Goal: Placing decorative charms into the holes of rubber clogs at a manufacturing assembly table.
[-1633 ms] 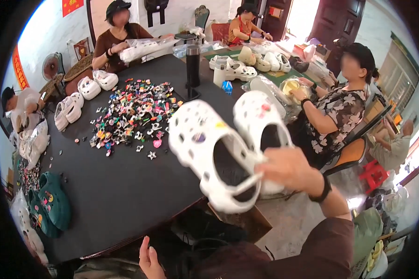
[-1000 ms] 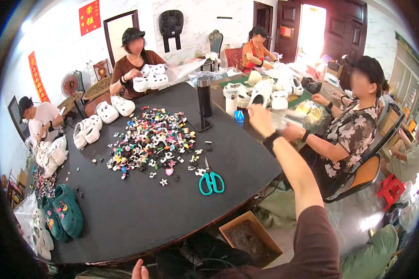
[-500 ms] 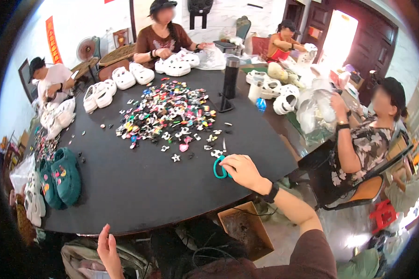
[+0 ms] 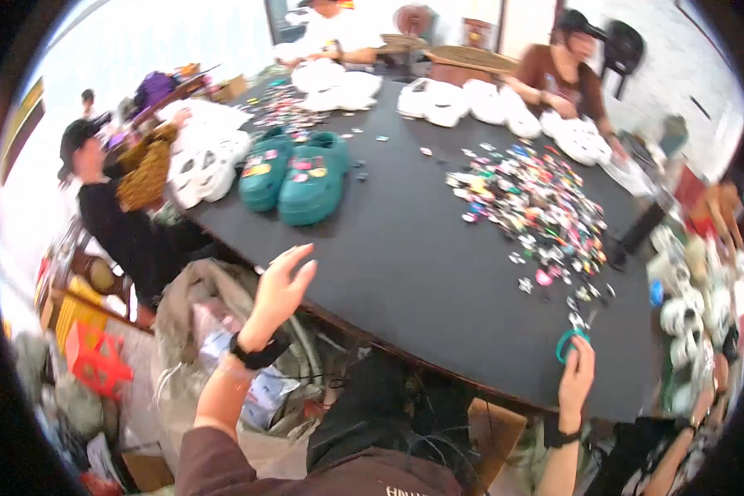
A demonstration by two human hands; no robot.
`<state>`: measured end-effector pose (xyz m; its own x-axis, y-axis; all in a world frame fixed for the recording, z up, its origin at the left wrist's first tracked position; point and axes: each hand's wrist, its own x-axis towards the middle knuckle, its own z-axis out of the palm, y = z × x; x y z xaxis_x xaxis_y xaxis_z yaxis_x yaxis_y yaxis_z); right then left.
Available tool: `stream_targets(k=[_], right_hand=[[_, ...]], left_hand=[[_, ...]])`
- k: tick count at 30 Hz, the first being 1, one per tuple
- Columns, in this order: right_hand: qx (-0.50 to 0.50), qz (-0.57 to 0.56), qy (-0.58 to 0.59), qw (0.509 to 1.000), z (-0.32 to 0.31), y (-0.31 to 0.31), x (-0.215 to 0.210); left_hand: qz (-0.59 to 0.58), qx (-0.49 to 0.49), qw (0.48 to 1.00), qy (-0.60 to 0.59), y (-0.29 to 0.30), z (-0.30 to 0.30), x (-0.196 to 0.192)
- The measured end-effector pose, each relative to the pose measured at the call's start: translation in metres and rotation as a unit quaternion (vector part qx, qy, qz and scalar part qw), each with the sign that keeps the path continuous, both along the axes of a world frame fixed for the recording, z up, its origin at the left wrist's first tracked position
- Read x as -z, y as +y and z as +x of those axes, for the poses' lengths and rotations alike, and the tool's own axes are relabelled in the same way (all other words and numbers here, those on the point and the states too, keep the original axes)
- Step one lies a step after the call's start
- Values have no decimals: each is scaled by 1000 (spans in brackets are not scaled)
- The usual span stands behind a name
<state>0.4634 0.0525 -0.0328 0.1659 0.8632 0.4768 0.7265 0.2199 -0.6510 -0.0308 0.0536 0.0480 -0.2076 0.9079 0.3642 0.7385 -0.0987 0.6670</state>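
**Fingers on the scissor handles**

Right hand (image 4: 576,374) gripped the green-handled scissors (image 4: 570,341) at the near edge of the black table (image 4: 413,264), fingers seemingly curled around the loops, though blur hid the detail. Left hand (image 4: 282,287) hung spread and empty, well apart. Scattered charms (image 4: 537,207) lay just beyond the grip; lifting cleanly would have avoided dragging them.

Crumpled pale plastic bag (image 4: 223,347) of packets on floor, beside black table (image 4: 438,273).
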Motion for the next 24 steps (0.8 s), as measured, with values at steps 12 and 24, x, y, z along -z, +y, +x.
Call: stream_targets(k=[12,24], right_hand=[[-2,-18,-98,995,-9,6,12],[17,7,-154,988,-19,7,9]], left_hand=[[78,-134,966,208,131,-56,11],[-70,-339,902,258,272,-125,-34]])
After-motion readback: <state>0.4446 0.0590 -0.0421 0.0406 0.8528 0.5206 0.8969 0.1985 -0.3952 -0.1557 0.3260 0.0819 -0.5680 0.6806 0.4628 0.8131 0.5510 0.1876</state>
